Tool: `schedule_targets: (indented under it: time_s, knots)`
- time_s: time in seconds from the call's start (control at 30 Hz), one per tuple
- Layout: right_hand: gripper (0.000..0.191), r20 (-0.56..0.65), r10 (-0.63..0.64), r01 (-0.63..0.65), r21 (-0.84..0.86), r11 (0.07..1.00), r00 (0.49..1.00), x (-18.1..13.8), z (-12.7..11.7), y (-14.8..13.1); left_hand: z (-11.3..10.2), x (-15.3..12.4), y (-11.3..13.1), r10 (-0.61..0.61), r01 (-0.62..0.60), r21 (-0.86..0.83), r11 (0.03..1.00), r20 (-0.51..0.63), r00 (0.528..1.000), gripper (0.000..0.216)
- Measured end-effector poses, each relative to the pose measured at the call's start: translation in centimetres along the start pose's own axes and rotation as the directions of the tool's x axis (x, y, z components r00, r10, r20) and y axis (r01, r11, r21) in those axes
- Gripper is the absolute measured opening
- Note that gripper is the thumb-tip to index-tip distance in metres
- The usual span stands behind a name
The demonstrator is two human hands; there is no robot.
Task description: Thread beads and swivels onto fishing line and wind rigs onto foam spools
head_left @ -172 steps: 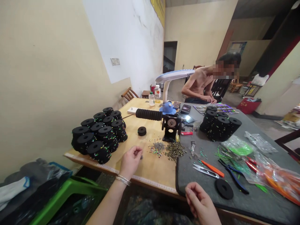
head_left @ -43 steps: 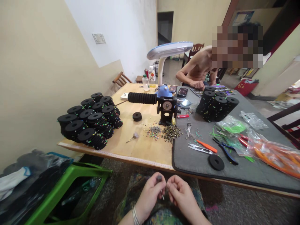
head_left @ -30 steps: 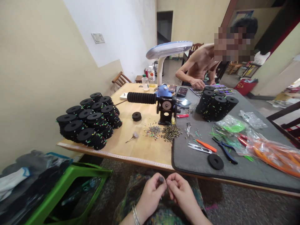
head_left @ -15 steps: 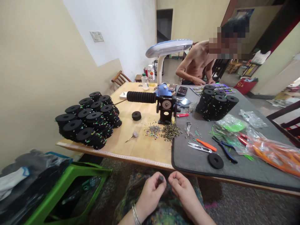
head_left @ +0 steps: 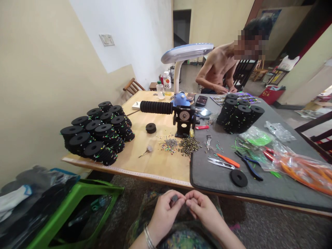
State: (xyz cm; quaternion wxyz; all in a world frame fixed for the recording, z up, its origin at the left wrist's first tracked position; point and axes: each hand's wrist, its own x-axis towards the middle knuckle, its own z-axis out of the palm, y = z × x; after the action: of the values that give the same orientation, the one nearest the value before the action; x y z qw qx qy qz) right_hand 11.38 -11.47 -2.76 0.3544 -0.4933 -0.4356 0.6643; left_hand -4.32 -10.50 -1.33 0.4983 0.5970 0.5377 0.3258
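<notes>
Both my hands are over my lap, below the table's front edge. My left hand (head_left: 164,213) is closed in a pinch on a small dark grey piece (head_left: 174,198) between thumb and fingers. My right hand (head_left: 203,209) is also pinched, fingertips touching the left hand's; what it holds is too small to make out. On the wooden table (head_left: 155,162) above lie a pile of small metal bits (head_left: 188,146) and a scatter of coloured beads (head_left: 169,144). A small tuft on a stick (head_left: 146,150) lies nearer the edge.
Stacks of black foam spools (head_left: 97,135) fill the table's left; more (head_left: 240,116) stand on the grey mat (head_left: 233,180). A black winder (head_left: 183,119), desk lamp (head_left: 185,55), snips (head_left: 220,163), pliers (head_left: 250,166), loose disc (head_left: 238,178) and plastic bags (head_left: 303,169). A person sits at the far end. Green stool (head_left: 77,204) at left.
My hands left the table and came together over my lap. In the last half second the fingertips closed up again and the dark piece turned slightly. The person opposite shifted.
</notes>
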Motion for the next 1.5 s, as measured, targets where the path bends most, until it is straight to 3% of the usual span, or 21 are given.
schedule_targets:
  time_s: [0.23, 0.47, 0.6, 0.77, 0.93, 1.1, 1.2, 1.37, 1.43, 1.5]
  knots:
    - [0.013, 0.027, -0.013, 0.017, -0.191, 0.981, 1.0, -0.6, 0.1, 0.0, -0.5, 0.1, 0.9, 0.132, -0.132, 0.036, 0.991, 0.003, 0.991, 0.024]
    - [0.012, -0.025, -0.04, 0.034, -0.213, 0.976, 0.999, -1.2, 0.4, 0.0, -1.2, 0.5, 0.1, 0.143, -0.138, 0.04, 0.99, -0.137, 0.98, 0.027]
    - [0.015, -0.052, -0.009, 0.003, -0.114, 0.993, 0.999, -1.3, 0.1, -0.2, -2.8, 0.8, -0.4, 0.085, -0.093, -0.025, 0.995, -0.209, 0.974, 0.028]
    - [0.031, -0.081, 0.065, -0.065, 0.004, 0.998, 0.995, -1.2, -0.1, -0.6, -4.1, 0.8, -0.7, -0.036, 0.027, -0.125, 0.992, -0.071, 0.997, 0.032]
    - [0.035, -0.075, 0.036, -0.037, -0.018, 0.999, 0.997, -1.2, 0.2, -1.0, -2.7, 0.3, 0.2, -0.129, 0.16, -0.189, 0.969, 0.169, 0.977, 0.031]
    - [0.028, -0.066, -0.041, 0.035, -0.097, 0.995, 0.997, -1.3, 0.4, -1.5, -1.0, 0.9, 1.1, -0.101, 0.127, -0.222, 0.967, 0.125, 0.987, 0.024]
    - [0.029, -0.082, -0.123, 0.101, -0.234, 0.967, 0.989, -1.7, -0.5, -2.0, -0.9, 1.5, 1.2, -0.097, 0.115, -0.238, 0.964, 0.087, 0.991, 0.027]
    - [0.026, -0.253, -0.351, 0.187, -0.503, 0.844, 0.902, -2.7, -2.4, -3.6, -1.3, 1.6, 1.5, -0.127, 0.138, -0.297, 0.945, 0.057, 0.99, 0.029]
    - [0.029, -0.262, -0.344, 0.204, -0.444, 0.872, 0.902, -2.7, -2.2, -4.1, -1.3, 1.4, 1.9, -0.098, 0.107, -0.272, 0.956, 0.045, 0.994, 0.029]
    - [0.038, -0.194, -0.256, 0.201, -0.264, 0.944, 0.947, -2.3, -1.4, -4.5, -1.2, 1.2, 2.5, -0.045, 0.05, -0.219, 0.974, 0.03, 0.999, 0.027]
